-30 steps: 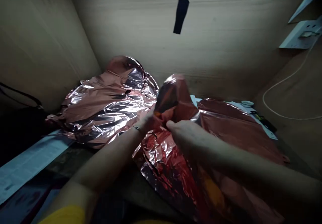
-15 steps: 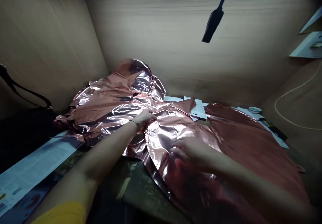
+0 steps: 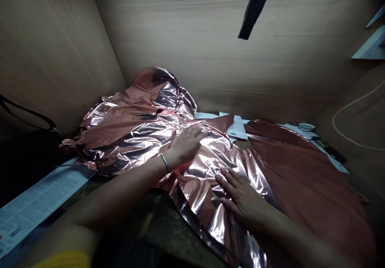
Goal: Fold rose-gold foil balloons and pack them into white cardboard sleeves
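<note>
A flat, shiny rose-gold foil balloon (image 3: 207, 187) lies creased on the dark work surface in front of me. My left hand (image 3: 188, 143), a thin bracelet at its wrist, is over the upper part of this foil. Its fingers are bent together and slightly blurred; their tips are hidden, so what they hold, if anything, does not show. Lower and to the right, my right hand (image 3: 243, 197) lies palm down on the foil with its fingers spread. More crumpled foil balloons (image 3: 120, 127) are heaped at the left, and a smoother foil sheet (image 3: 300, 179) spreads out at the right.
White cards (image 3: 236, 128) lie behind the foil, and a long printed sheet (image 3: 39, 204) is at the left beside a dark bag (image 3: 27, 155). A black connector (image 3: 252, 15) hangs in front of the wooden back wall (image 3: 180, 31). A small white dish (image 3: 306, 126) stands at the back right.
My left hand has moved right and lifted from its earlier spot on the foil. The right hand has gone from bent fingers to lying flat and spread, slightly lower. The view has shifted a little.
</note>
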Demonstrator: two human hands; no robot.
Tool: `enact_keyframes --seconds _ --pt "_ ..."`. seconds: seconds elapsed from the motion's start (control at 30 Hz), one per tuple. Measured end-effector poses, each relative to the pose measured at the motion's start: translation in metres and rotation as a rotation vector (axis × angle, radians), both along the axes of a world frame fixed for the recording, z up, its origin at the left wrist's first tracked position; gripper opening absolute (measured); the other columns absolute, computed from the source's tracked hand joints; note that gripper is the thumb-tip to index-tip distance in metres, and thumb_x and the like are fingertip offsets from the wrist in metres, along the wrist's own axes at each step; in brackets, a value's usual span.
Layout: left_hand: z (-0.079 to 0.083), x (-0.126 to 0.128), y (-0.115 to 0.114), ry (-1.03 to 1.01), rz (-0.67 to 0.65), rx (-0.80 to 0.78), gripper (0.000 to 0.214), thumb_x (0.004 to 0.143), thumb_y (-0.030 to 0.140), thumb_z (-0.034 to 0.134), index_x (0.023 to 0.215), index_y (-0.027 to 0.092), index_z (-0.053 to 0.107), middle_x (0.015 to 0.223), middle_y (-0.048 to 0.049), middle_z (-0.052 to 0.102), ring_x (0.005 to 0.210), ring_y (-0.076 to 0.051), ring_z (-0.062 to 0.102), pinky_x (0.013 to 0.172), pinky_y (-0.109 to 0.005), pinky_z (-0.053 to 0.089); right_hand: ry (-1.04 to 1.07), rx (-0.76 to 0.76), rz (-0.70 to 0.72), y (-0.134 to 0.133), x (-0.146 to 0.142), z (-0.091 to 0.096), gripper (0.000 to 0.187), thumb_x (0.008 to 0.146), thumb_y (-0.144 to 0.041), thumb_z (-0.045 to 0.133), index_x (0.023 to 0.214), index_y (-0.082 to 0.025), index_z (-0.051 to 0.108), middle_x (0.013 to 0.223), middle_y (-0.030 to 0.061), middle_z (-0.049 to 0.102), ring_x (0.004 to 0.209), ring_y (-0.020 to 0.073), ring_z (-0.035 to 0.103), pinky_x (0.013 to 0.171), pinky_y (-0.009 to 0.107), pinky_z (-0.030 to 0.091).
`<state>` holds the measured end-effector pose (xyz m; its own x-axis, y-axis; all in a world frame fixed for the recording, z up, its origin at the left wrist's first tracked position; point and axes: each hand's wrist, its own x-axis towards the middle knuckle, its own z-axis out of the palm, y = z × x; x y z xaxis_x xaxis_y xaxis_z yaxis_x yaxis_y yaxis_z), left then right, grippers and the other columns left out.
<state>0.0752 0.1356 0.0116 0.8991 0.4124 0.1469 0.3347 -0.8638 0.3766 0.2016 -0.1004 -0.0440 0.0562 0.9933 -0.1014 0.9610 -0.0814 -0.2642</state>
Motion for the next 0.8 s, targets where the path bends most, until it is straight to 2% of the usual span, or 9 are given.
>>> enact_keyframes --seconds 0.1,0.2,0.23,0.33,0.4,0.5,0.63,0.73,0.8 --pt "-0.024 -0.007 -0.028 0.141 -0.276 0.113 0.050 0.098 0.042 0.039 0.144 0.023 0.041 0.152 -0.0090 0.039 0.142 -0.030 0.027 0.116 -0.053 0.017 0.017 0.010 -0.011 -0.001 -0.003 0.004 0.066 0.093 -0.053 0.045 0.151 -0.024 0.032 0.158 0.0098 0.022 0.145 0.0341 0.016 0.114 0.058 0.021" --pt "-0.044 -0.014 -0.037 0.228 -0.264 0.147 0.058 0.099 0.052 0.030 0.149 0.022 0.033 0.156 -0.0106 0.029 0.145 -0.032 0.020 0.115 -0.055 0.013 0.093 0.039 -0.048 -0.001 0.010 0.012 0.069 0.088 -0.048 0.054 0.149 -0.022 0.035 0.157 0.0106 0.026 0.144 0.0330 0.020 0.115 0.053 0.022" --pt "-0.047 -0.015 -0.037 0.234 -0.251 0.151 0.059 0.099 0.053 0.029 0.149 0.022 0.032 0.157 -0.0104 0.027 0.146 -0.032 0.018 0.115 -0.055 0.012 0.123 0.073 -0.156 -0.001 0.020 0.015 0.068 0.087 -0.046 0.055 0.147 -0.021 0.039 0.156 0.0111 0.030 0.143 0.0322 0.024 0.114 0.049 0.024" --pt "-0.049 -0.015 -0.033 0.238 -0.267 0.155 0.058 0.100 0.051 0.027 0.150 0.023 0.030 0.158 -0.0096 0.025 0.146 -0.029 0.017 0.117 -0.051 0.010 0.176 0.134 -0.652 0.000 0.063 0.025 0.054 0.086 -0.039 0.054 0.132 -0.012 0.054 0.136 0.0187 0.053 0.127 0.0352 0.047 0.104 0.046 0.037" --pt "-0.047 -0.013 -0.033 0.236 -0.277 0.159 0.057 0.100 0.050 0.027 0.150 0.023 0.031 0.158 -0.0090 0.024 0.147 -0.028 0.017 0.117 -0.049 0.009 0.221 0.075 -0.824 0.000 0.089 0.028 0.046 0.082 -0.040 0.057 0.114 -0.007 0.063 0.109 0.0211 0.066 0.103 0.0372 0.061 0.086 0.045 0.047" --pt "-0.045 -0.014 -0.034 0.246 -0.275 0.177 0.057 0.100 0.049 0.029 0.150 0.021 0.031 0.158 -0.0087 0.024 0.147 -0.027 0.016 0.118 -0.046 0.007 0.392 -0.061 -0.829 -0.008 0.108 0.031 0.032 0.074 -0.044 0.065 0.082 -0.013 0.066 0.074 0.0107 0.066 0.069 0.0265 0.064 0.059 0.032 0.047" --pt "-0.046 -0.016 -0.030 0.261 -0.320 0.209 0.058 0.100 0.048 0.028 0.151 0.020 0.028 0.159 -0.0089 0.021 0.147 -0.027 0.014 0.118 -0.045 0.005 0.653 -0.237 -0.754 -0.036 0.097 0.033 0.035 0.070 -0.051 0.067 0.062 -0.019 0.057 0.050 -0.0006 0.052 0.044 0.0129 0.048 0.043 0.025 0.036" --pt "-0.045 -0.012 -0.019 0.267 -0.407 0.220 0.058 0.101 0.048 0.025 0.152 0.020 0.025 0.159 -0.0086 0.021 0.147 -0.027 0.014 0.118 -0.045 0.005 0.997 -0.314 -0.698 -0.058 0.077 0.035 0.034 0.065 -0.049 0.074 0.065 -0.017 0.062 0.059 0.0026 0.062 0.051 0.0154 0.056 0.051 0.027 0.046" --pt "-0.040 -0.008 -0.013 0.285 -0.438 0.225 0.059 0.100 0.049 0.030 0.151 0.019 0.027 0.158 -0.0093 0.024 0.147 -0.029 0.016 0.118 -0.048 0.007 1.304 -0.248 -0.700 -0.066 0.061 0.037 0.033 0.065 -0.043 0.078 0.078 -0.015 0.069 0.076 0.0071 0.070 0.068 0.0194 0.065 0.066 0.030 0.053"
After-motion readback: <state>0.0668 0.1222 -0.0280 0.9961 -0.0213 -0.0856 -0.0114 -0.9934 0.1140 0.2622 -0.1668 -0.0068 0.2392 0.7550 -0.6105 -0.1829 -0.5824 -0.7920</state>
